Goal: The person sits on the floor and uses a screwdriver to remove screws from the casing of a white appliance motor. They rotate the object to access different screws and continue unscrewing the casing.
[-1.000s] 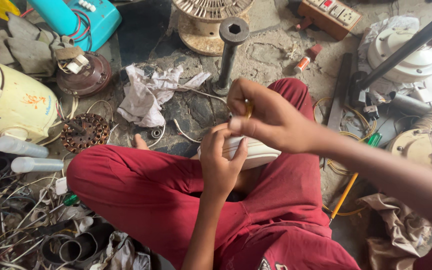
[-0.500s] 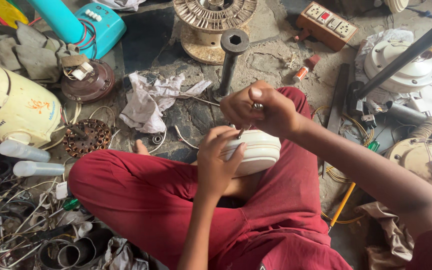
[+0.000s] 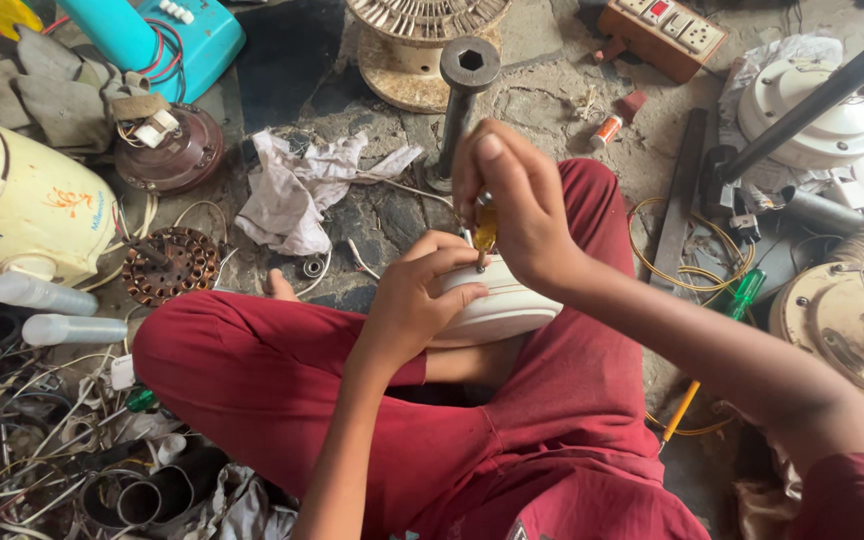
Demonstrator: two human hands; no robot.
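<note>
I sit cross-legged in red trousers on the floor. A round white fan housing rests in my lap. My left hand grips its near rim and steadies it. My right hand is closed around a small screwdriver with a yellow handle, held upright with its tip down on the top of the housing. The tip itself is partly hidden by my fingers.
A crumpled cloth, an upright black metal tube, a copper-wound stator and a cream appliance body lie ahead and left. A green-handled screwdriver, yellow wire and other fan parts lie right. Scrap wire and rings crowd the lower left.
My right hand rose from the housing, turned, and now holds the screwdriver upright on top of it. My left hand stayed on the housing's rim.
</note>
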